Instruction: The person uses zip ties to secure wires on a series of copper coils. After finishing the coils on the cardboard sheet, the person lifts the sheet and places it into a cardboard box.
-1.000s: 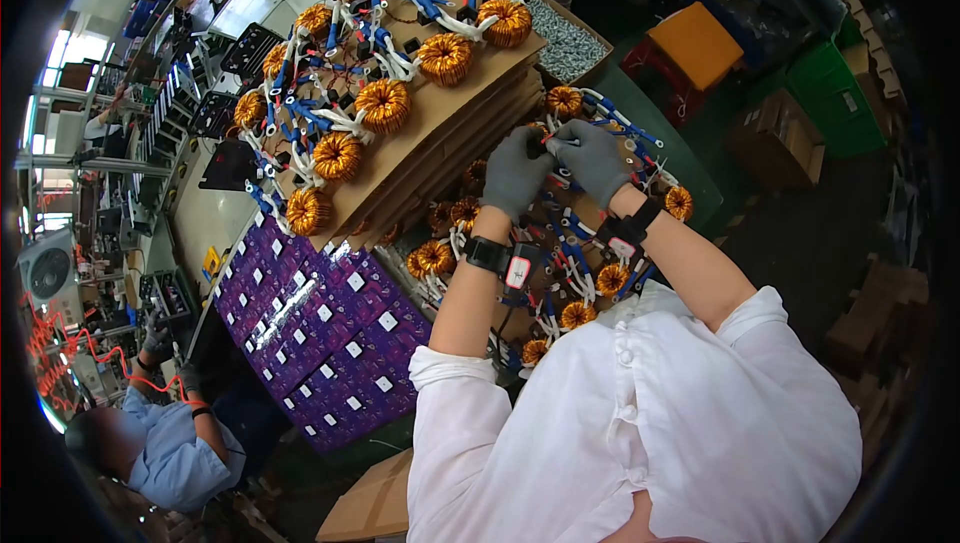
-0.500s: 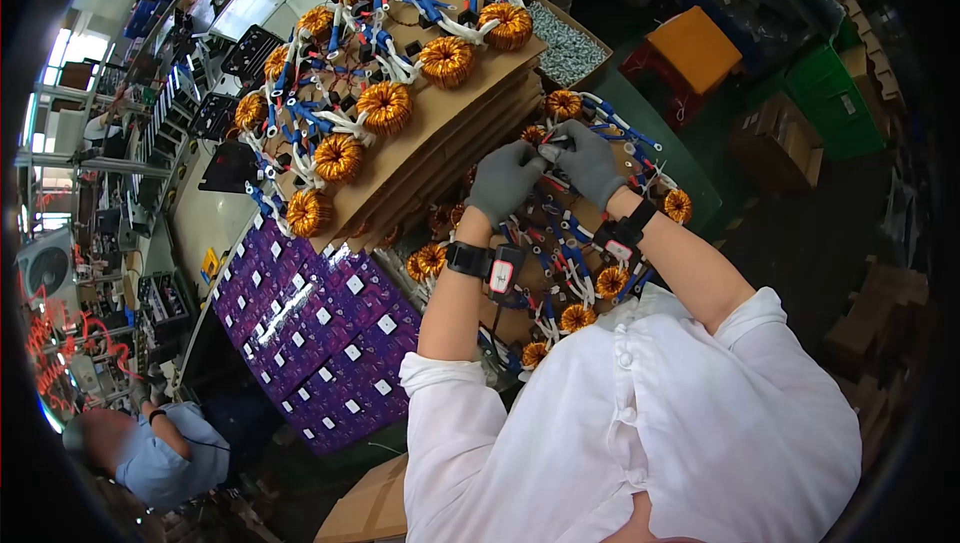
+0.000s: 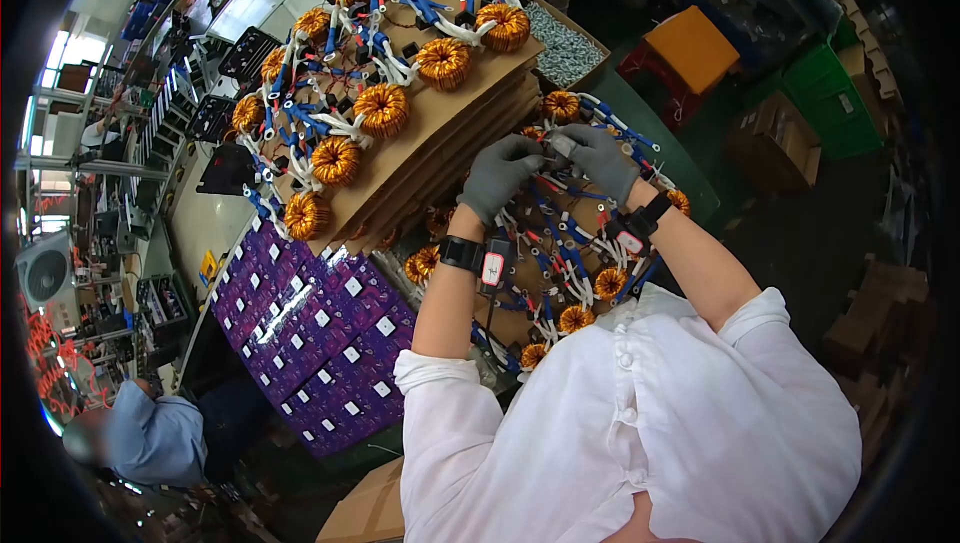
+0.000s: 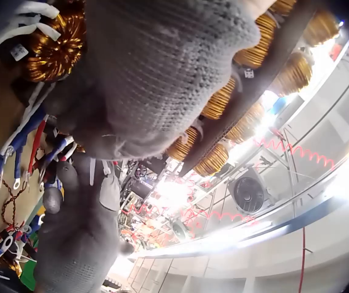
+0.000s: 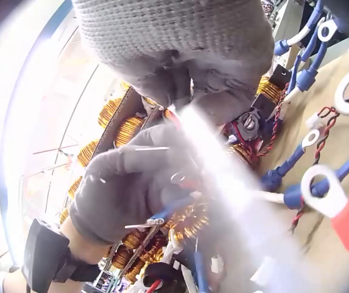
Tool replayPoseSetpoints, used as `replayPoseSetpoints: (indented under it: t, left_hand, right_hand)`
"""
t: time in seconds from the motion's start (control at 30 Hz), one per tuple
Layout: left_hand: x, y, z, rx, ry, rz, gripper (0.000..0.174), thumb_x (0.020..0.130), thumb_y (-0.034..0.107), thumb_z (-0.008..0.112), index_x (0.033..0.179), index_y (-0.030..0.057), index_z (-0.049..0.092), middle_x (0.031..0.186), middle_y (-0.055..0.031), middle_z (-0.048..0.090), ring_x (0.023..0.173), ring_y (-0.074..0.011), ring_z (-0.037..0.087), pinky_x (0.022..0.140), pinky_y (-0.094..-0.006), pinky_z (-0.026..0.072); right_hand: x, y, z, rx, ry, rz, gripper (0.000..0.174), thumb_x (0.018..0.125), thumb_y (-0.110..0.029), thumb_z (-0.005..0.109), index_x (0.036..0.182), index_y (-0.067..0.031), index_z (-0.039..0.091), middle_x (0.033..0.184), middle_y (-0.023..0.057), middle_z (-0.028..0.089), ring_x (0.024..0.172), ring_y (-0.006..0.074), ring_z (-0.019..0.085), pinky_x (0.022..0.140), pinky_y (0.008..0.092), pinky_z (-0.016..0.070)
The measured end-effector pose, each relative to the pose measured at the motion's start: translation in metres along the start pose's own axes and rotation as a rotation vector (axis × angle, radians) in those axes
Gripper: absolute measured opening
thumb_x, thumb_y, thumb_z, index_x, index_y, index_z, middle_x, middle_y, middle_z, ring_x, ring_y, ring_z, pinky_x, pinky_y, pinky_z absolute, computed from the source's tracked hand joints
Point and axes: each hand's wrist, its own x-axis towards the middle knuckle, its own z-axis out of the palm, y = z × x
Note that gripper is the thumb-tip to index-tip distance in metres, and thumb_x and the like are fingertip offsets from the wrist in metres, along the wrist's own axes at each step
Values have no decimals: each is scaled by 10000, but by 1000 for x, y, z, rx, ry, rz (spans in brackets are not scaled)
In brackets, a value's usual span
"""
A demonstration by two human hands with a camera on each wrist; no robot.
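Both hands wear grey knit gloves and meet above a cardboard layer of copper-wound toroid coils (image 3: 610,281) with wire leads. My right hand (image 3: 600,161) pinches a white sleeved lead (image 5: 223,183), which runs blurred from its fingertips across the right wrist view. Close on its left, my left hand (image 3: 499,179) has its fingers curled at a red lead with a ring terminal (image 5: 178,177); its grip is partly hidden. In the left wrist view, the right hand's fingers (image 4: 80,213) are just below the left hand. Blue and red ring-terminal leads (image 5: 327,189) lie around them.
Stacked cardboard sheets (image 3: 440,143) carrying more coils rise to the left. Purple printed boards (image 3: 310,333) lie below that stack. A box of small metal parts (image 3: 565,43) stands behind, with an orange-topped stool (image 3: 692,48) farther right. A person in blue (image 3: 155,433) is at lower left.
My left hand has moved left and slightly down, widening the gap to the right hand. The right hand has shifted slightly right. The person in blue has drawn their arms in.
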Motion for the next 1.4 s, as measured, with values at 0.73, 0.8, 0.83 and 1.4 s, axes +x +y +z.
replayPoseSetpoints:
  t: [0.73, 0.8, 0.83, 1.4]
  left_hand:
    - [6, -8, 6, -22, 109, -19, 240, 808, 131, 630, 993, -21, 647, 859, -69, 674, 735, -108, 605, 665, -262, 493]
    - [8, -10, 6, -3, 103, -16, 243, 806, 132, 628, 994, -21, 646, 859, -73, 673, 732, -111, 607, 660, -262, 494]
    - [8, -9, 7, 11, 108, -11, 243, 805, 133, 626, 992, -22, 645, 856, -75, 673, 726, -114, 607, 658, -265, 494]
    - [12, 1, 3, 76, 28, -22, 210, 777, 123, 615, 913, -33, 652, 799, -68, 663, 692, -106, 590, 643, -261, 484]
  right_hand:
    - [4, 10, -6, 111, 52, 16, 321, 875, -300, 647, 1084, -56, 638, 884, -7, 648, 679, 33, 546, 556, 183, 434]
    - [3, 8, -6, 159, 43, 26, 312, 876, -296, 647, 1077, -57, 641, 896, -4, 651, 692, 33, 548, 567, 186, 439]
    - [1, 3, -5, 111, 51, 27, 277, 872, -261, 650, 1056, -53, 654, 883, 2, 660, 712, 33, 559, 571, 189, 437]
    - [-2, 3, -2, 143, 119, 45, 244, 864, -221, 657, 1032, -44, 661, 843, -16, 658, 648, 22, 537, 534, 186, 413]
